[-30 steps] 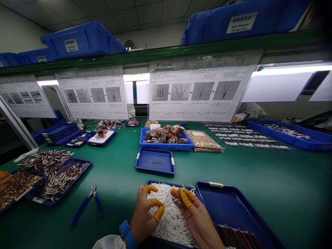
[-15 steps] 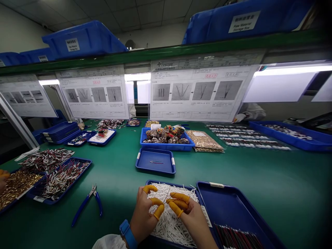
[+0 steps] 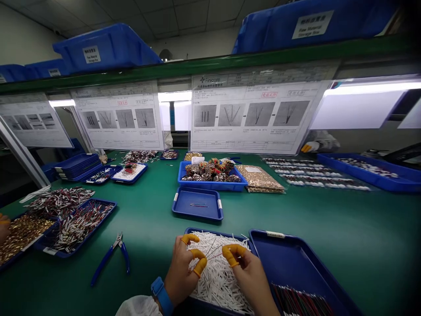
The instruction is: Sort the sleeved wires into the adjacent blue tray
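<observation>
Thin wires fan out between my hands, with dark strands rising and a reddish one running to the right. My left hand, with yellow finger cots and a blue wristband, pinches them between thumb and finger. My right hand, also in yellow cots, is closed at the other end of a strand; its fingertips partly hide the end. Both hands hover over a blue tray heaped with short white tubes. Beside it, a larger blue tray holds a row of dark and red wires.
Blue-handled cutters lie on the left. Beyond my hands a small blue tray holds a few wires, with a bin of bundled parts behind it. Trays of wire pieces and brass-coloured parts stand left, near another person's hand.
My right hand has moved right, away from my left fingertips, and its fingers have drawn together. The wires between my hands are now spread wider. My left hand has hardly moved.
</observation>
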